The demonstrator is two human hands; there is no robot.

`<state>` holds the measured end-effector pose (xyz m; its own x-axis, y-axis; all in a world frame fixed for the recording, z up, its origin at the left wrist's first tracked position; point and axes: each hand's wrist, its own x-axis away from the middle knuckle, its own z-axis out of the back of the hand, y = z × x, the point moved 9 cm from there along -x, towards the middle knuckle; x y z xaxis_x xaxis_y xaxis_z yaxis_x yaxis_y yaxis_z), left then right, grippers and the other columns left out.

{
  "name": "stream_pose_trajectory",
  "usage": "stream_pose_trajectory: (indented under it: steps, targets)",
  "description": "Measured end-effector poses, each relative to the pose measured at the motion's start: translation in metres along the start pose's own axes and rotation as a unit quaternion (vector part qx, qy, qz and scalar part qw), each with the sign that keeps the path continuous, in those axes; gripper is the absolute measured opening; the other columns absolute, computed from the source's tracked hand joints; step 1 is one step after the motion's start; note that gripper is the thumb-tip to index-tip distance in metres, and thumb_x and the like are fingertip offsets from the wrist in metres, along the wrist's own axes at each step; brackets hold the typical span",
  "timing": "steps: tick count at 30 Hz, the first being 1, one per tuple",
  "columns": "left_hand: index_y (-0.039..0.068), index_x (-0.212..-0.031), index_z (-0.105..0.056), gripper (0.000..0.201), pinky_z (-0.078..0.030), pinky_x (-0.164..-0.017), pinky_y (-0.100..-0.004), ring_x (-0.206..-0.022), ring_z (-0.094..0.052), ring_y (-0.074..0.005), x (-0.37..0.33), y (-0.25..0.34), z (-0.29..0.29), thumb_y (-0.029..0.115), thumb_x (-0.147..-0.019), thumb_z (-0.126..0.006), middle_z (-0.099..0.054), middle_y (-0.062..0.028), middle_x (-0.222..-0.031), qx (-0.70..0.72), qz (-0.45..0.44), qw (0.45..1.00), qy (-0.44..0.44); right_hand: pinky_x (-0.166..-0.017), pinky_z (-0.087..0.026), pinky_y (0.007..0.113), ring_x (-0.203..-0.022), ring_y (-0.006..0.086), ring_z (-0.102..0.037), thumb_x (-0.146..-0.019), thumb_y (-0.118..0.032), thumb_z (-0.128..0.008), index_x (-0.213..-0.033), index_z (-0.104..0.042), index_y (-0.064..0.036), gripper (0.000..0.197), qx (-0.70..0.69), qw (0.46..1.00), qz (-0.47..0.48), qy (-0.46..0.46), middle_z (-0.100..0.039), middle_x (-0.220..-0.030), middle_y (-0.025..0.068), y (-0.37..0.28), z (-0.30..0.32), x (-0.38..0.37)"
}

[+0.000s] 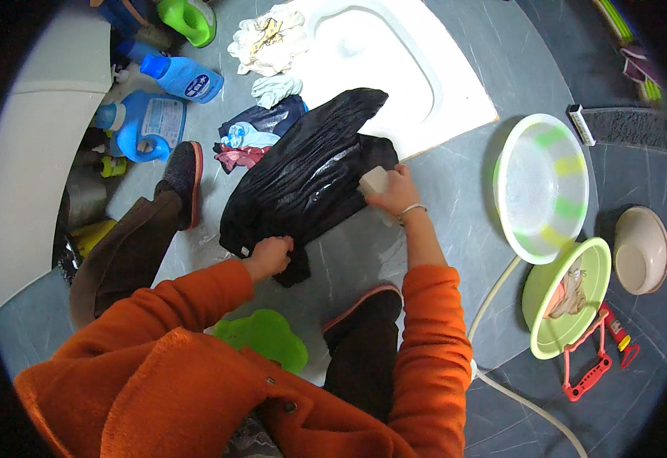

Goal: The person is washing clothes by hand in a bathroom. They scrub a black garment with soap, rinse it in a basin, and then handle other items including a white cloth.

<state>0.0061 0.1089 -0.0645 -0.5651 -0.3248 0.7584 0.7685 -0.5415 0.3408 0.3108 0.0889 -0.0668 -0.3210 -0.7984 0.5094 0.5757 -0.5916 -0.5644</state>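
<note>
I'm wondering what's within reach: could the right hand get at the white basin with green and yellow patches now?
Probably yes: nothing seems to stand between the right hand and the basin, though the hand holds a pale block and would likely have to set it down first.

Head camera is looking steeply down from the wearer's own head toward the floor (459, 202), picture standing upright. Orange coat (173, 401) is filling the lower edge, lying closest to the lens; left hand (271, 258) and right hand (396, 192) are showing farther out, near mid-frame. Fisheye is bending straight edges, dark corners framing the view.
</note>
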Motion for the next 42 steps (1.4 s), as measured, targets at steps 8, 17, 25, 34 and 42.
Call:
stream_pose_trajectory:
  steps: [8,17,25,34,42]
  targets:
    - [0.010,-0.081,-0.061,0.013,-0.048,-0.073,-0.0412,-0.091,-0.057,-0.0314,0.007,0.011,0.017,0.014,-0.069,-0.064,-0.054,-0.0115,-0.093,-0.028,-0.066,0.997,0.032,-0.087,-0.044,0.032,-0.101,0.0269,-0.053,-0.063,-0.034,-0.074,-0.105,-0.059,0.0050,0.060,-0.180,0.981,0.018,0.069,-0.050,-0.115,0.0159,0.011,0.052,0.012]
    - [0.006,-0.091,-0.057,0.021,-0.048,-0.073,-0.0428,-0.092,-0.057,-0.0315,0.005,0.017,0.028,0.017,-0.075,-0.063,-0.056,-0.0116,-0.094,-0.042,-0.029,0.993,0.104,-0.068,-0.048,0.029,-0.075,0.0144,-0.058,-0.075,-0.016,-0.067,-0.105,-0.059,-0.0003,0.035,-0.607,0.788,0.008,0.099,-0.062,-0.087,0.0048,-0.011,0.140,0.048]
    - [0.008,-0.097,-0.057,0.027,-0.048,-0.070,-0.0421,-0.092,-0.056,-0.0302,0.028,0.082,0.025,0.011,-0.071,-0.063,-0.056,-0.0107,-0.093,-0.106,-0.285,0.947,0.100,-0.073,-0.049,0.037,-0.080,0.0311,-0.061,-0.067,-0.028,-0.073,-0.098,-0.057,0.0061,0.050,0.018,0.942,-0.129,0.310,-0.062,-0.094,0.0190,0.062,0.175,0.104]
    - [0.015,-0.114,-0.056,0.043,-0.049,-0.072,-0.0403,-0.098,-0.052,-0.0282,0.024,0.054,0.003,0.019,-0.071,-0.065,-0.052,-0.0091,-0.104,-0.221,-0.204,0.952,0.066,-0.081,-0.047,0.043,-0.098,0.0341,-0.053,-0.069,-0.026,-0.069,-0.119,-0.048,-0.0039,0.058,0.000,0.985,0.145,0.099,-0.055,-0.105,0.0170,-0.088,-0.075,0.118]
    - [0.008,-0.106,-0.057,0.033,-0.050,-0.073,-0.0450,-0.084,-0.061,-0.0292,0.019,0.000,-0.037,0.013,-0.073,-0.060,-0.060,-0.0115,-0.089,-0.225,-0.108,0.968,-0.037,-0.064,-0.047,0.040,-0.082,0.0281,-0.054,-0.074,-0.023,-0.064,-0.129,-0.043,-0.0190,0.059,0.278,0.929,-0.037,0.240,-0.052,-0.104,0.0140,0.079,0.037,0.128]
